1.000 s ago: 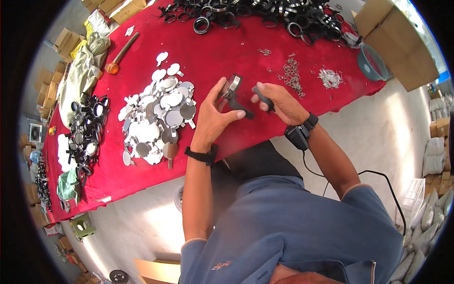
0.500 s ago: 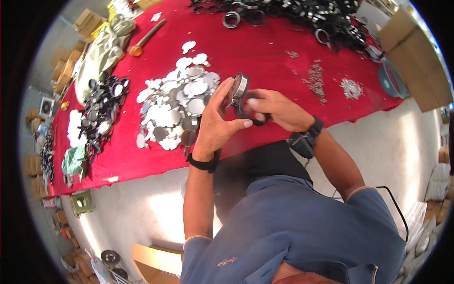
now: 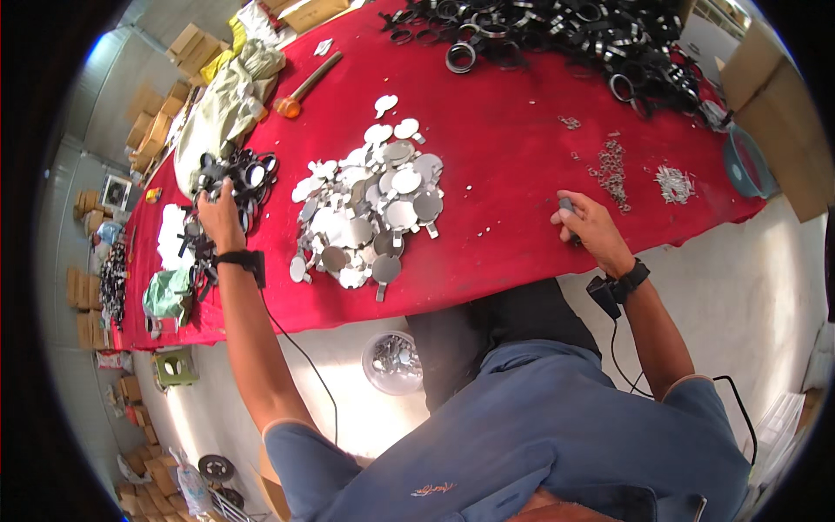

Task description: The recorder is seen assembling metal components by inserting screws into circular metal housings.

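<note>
My left hand [image 3: 221,219] is over the left-hand pile of black ring-shaped parts with round mirror-like faces [image 3: 254,177]. Its fingers are spread at the pile's edge, and no part is clearly gripped. My right hand [image 3: 598,231] hovers above the cloth at the right, fingers curled round a small dark grey object [image 3: 567,206], mostly hidden by the fingers. Between the hands lies a heap of flat silver discs with short tabs [image 3: 402,214]. Small metal rings or links [image 3: 611,177] and a cluster of thin silver pins [image 3: 674,184] lie beyond my right hand.
Red cloth [image 3: 496,148] covers the table. Many black rings [image 3: 557,39] are heaped along the far side. A mallet with an orange head [image 3: 288,107] lies at the far left. A grey-blue basin [image 3: 748,163] stands at the right edge, and a tub of metal pieces [image 3: 393,362] is below the table.
My hands have parted from around one black-and-silver ring part. The left went far left to the pile of black parts; the right moved rightward with the small dark object. The view shifted.
</note>
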`<state>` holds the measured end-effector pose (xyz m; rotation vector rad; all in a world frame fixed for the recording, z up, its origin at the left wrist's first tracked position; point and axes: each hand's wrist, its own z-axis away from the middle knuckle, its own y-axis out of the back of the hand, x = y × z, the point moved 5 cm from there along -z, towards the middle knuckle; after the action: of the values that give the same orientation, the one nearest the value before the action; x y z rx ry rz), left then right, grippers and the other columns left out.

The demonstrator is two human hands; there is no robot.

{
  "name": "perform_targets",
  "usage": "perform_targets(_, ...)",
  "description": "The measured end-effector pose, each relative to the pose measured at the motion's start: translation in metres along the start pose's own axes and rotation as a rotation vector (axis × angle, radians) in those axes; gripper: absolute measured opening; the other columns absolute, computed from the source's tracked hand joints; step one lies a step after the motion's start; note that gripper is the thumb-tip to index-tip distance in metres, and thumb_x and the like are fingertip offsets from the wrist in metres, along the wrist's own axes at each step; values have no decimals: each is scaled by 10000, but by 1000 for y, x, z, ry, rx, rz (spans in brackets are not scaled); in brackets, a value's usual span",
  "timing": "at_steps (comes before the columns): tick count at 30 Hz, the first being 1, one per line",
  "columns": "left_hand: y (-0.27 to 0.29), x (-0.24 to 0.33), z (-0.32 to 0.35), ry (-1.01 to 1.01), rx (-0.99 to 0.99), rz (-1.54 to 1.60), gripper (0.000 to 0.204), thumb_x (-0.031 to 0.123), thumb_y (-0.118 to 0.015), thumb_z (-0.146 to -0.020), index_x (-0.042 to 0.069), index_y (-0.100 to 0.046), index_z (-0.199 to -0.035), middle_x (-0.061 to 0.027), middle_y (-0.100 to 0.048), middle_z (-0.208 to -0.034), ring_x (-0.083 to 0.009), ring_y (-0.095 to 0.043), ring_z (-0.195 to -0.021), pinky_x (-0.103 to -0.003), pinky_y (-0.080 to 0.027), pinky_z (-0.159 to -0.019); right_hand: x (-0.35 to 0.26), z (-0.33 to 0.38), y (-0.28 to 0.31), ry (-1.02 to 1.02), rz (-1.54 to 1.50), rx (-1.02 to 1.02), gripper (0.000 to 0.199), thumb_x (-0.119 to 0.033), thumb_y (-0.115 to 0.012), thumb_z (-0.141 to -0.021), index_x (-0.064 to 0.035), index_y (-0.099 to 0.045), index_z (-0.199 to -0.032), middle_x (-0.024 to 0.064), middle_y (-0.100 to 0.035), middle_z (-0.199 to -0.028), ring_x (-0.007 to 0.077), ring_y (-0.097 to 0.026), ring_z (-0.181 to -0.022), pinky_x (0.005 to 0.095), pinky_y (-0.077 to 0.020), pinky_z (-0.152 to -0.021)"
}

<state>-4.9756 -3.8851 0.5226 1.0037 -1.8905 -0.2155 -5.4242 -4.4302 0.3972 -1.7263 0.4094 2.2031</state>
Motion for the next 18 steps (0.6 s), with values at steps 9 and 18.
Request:
perform_targets(9,-136,144,92,-307,-539,15,730,378,-855,-849,-27,-640,-1418,-236,-748,-1235,-303,-734,-1101,-404,-554,-965,-41,-26,117,396,1330,608,490,-104,-633,-1000,-16,-571,-1478,208,-687,-1322,390,-654,-1188,513,-485,-1044)
perform_targets(18,-309,304,185,-728,-808,0,611,196,-768,-913,25,-587,-1471,-262,-672,-1374,-432,-613,-1322,-498,-494,-1121,7,28,61,642,1023,681,511,-144,-691,-982,19,-566,-1450,251,-516,-1563,439,-478,-1452,546,-370,-1224)
